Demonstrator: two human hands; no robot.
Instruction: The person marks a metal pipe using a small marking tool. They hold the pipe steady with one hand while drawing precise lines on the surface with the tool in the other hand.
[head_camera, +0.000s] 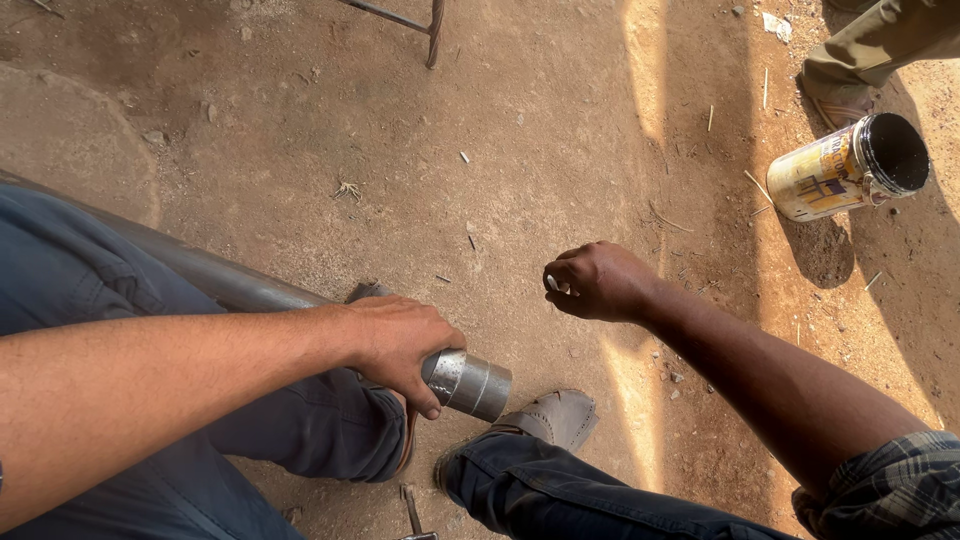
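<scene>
The left hand (400, 345) is wrapping around a long grey metal pipe (465, 383) that is lying across the person's lap, its fingers (425, 395) curling tight over the top just behind the shiny open end. That end is sticking out past the fingers, above the worn shoe (555, 415) on the dirt floor (540, 130). Judging by this, the pipe is being steadied and the work on its end is not showing any result yet. The right hand (598, 282) is hovering apart from the pipe, pinching a small white piece (553, 284). A tin can (850, 168) is lying further right.
</scene>
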